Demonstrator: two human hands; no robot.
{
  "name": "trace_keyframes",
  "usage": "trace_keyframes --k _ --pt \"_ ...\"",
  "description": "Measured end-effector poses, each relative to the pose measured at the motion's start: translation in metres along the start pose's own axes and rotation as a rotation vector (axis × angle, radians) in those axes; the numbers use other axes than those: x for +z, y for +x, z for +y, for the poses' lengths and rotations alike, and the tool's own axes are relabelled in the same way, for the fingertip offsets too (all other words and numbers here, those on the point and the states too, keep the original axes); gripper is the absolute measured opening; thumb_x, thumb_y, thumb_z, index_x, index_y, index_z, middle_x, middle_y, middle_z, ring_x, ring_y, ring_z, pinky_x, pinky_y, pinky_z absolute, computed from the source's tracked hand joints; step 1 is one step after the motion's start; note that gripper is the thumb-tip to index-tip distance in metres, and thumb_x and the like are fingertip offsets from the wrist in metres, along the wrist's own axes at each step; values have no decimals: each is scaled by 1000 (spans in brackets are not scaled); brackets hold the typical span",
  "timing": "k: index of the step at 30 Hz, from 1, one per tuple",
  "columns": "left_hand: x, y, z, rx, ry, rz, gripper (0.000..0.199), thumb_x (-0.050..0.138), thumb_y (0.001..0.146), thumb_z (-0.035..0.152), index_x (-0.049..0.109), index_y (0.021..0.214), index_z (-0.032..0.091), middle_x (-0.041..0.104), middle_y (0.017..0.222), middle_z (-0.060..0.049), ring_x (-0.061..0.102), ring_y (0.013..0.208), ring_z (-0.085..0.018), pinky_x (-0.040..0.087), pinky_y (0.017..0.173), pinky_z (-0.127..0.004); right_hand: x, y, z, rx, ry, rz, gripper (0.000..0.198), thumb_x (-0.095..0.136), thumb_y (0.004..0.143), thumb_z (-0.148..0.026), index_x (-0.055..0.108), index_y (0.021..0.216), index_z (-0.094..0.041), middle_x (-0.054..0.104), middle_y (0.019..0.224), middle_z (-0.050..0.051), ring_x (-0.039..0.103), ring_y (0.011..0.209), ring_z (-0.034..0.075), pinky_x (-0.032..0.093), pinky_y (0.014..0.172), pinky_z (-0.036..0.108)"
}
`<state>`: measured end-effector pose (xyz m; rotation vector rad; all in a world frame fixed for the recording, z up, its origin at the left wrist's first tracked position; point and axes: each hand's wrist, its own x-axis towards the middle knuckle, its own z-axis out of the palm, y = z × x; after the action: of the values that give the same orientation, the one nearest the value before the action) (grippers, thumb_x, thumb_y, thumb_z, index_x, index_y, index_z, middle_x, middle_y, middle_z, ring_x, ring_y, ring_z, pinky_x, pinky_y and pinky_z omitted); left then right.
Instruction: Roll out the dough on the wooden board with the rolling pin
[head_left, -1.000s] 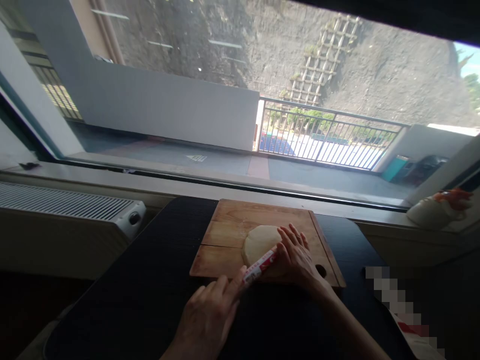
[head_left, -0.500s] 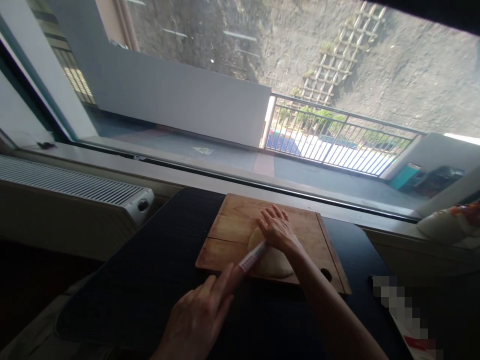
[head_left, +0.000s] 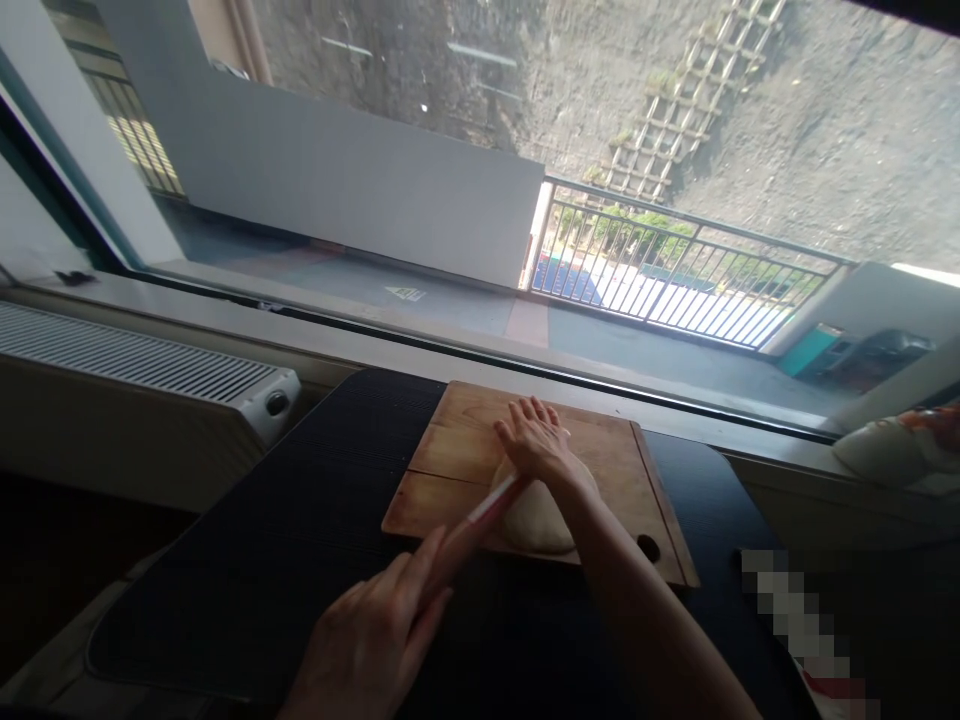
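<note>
On the wooden board [head_left: 442, 430] lies a pale, flattened round of dough [head_left: 541, 522]. A slim rolling pin [head_left: 491, 503] with a white and red label slants across it. My left hand [head_left: 367, 620] is closed around the pin's near end, off the board's front edge. My right hand [head_left: 534, 440] presses palm-down over the pin's far part, with its fingers stretched out and spread above the board. The palm and forearm hide the pin's far end and part of the dough.
The board sits on a dark table [head_left: 300, 530] against a window sill [head_left: 360, 350]. A white radiator [head_left: 142, 360] stands at the left. At the right end of the sill is a pale rounded pot [head_left: 885, 445]. A blurred-out item [head_left: 795, 610] lies at the table's right edge.
My right hand has shifted slightly left and away over the dough. The rolling pin has turned, so its label shows less. My left hand has moved a little to the left, still gripping it.
</note>
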<state>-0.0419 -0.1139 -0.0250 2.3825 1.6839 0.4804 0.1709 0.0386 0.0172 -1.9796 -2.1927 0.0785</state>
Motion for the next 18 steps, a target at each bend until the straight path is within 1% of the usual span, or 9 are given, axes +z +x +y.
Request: trace_keyframes --k 2,4,5,7,10,13,15,16,18 --pt "-3 0 -3 -53 20 3 46 38 90 32 38 136 25 66 105 -5 66 84 -19 50 70 -30 0 23 -17 -30 20 -27 60 21 92 -55 35 138 -18 33 146 8 17 138 22 13 110 41" --pt "-4 -3 -5 -73 14 2 46 38 90 31 39 136 25 66 104 -4 66 82 -19 50 68 -29 0 26 -24 -41 29 -26 62 21 92 -56 35 138 -18 32 146 8 17 138 22 14 110 41" --pt "-3 -6 -5 -65 -2 4 47 39 90 30 38 136 26 67 103 -4 66 81 -18 50 68 -29 0 19 -22 -39 29 -19 62 20 92 -56 34 138 -17 31 147 9 17 138 23 14 110 42" --pt "1 -13 -4 -8 -57 19 49 42 88 29 37 137 28 67 103 -3 66 79 -17 51 70 -28 0 -6 -7 -38 14 5 61 18 93 -55 37 137 -18 32 146 8 15 138 23 14 110 43" --pt "8 -21 3 137 -164 28 54 47 85 28 36 137 31 68 102 -3 67 78 -16 52 71 -25 -1 -63 30 -40 -41 33 54 17 95 -49 47 131 -21 39 143 5 12 139 22 12 111 44" --pt "12 -22 10 247 -236 -4 57 50 83 28 35 138 33 69 100 -3 67 76 -17 53 68 -23 1 -110 59 14 -62 68 56 18 95 -46 31 141 -17 27 149 6 10 140 20 14 111 44" --pt "13 -20 12 278 -247 -14 58 51 83 30 33 139 33 68 103 -2 68 78 -17 54 68 -23 2 -120 64 40 -68 78 58 18 95 -45 24 143 -14 22 150 8 9 140 19 14 112 43" --pt "13 -19 11 275 -244 -11 58 51 83 31 32 139 33 68 105 -2 68 79 -16 54 69 -23 2 -117 62 43 -70 78 58 18 95 -45 26 143 -13 23 150 8 8 140 20 13 112 43" --pt "13 -17 7 234 -228 6 57 50 85 33 32 138 32 66 111 -1 68 85 -16 54 72 -23 2 -95 49 29 -63 71 57 16 95 -46 32 141 -15 26 149 8 9 140 21 10 112 43"
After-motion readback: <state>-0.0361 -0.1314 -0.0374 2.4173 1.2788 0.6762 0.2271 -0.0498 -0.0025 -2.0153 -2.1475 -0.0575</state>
